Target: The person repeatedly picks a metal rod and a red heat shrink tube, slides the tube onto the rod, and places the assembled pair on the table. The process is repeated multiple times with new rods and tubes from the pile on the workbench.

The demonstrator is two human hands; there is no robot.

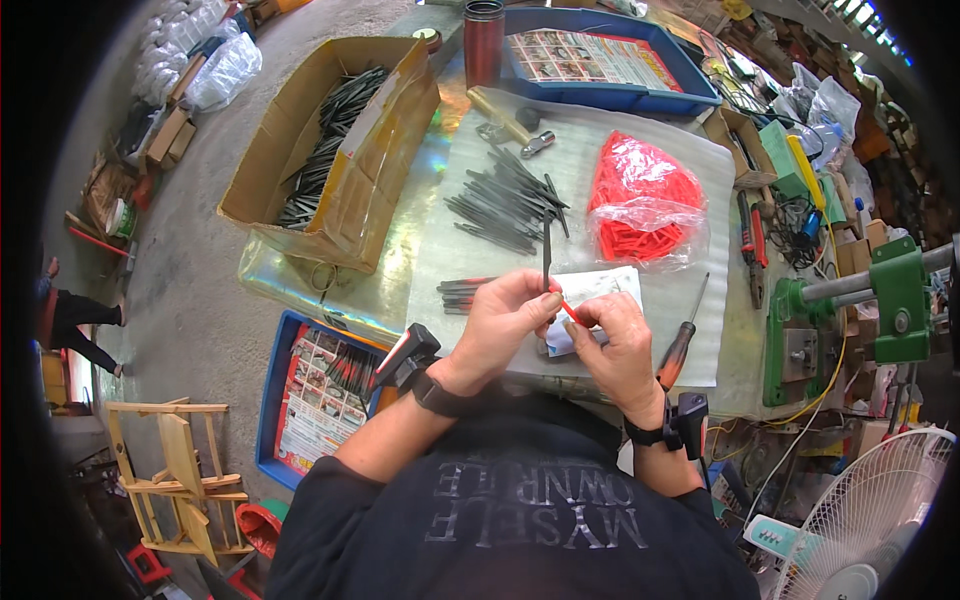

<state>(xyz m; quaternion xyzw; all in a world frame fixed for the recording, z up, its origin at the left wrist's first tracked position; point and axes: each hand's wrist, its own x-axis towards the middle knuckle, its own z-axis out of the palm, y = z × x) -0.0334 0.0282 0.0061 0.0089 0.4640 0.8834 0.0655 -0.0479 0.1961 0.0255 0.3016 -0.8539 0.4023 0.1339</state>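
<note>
My left hand (505,318) pinches a thin dark metal rod (547,252) that stands upright from my fingers. My right hand (618,338) holds a small red plastic sleeve (569,310) against the rod's lower end. Both hands hover over a white paper sheet (600,290) on the foam mat (690,200). A pile of loose dark rods (505,205) lies just beyond my hands. A few rods with red ends (460,293) lie left of my left hand. A clear bag of red sleeves (640,205) rests to the right of the pile.
A cardboard box (380,130) of dark rods stands at the left. A red-handled screwdriver (682,340) lies by my right hand. Blue trays (620,95) (275,400), a red tumbler (484,40), a green bench machine (890,295) and a fan (880,520) surround the bench.
</note>
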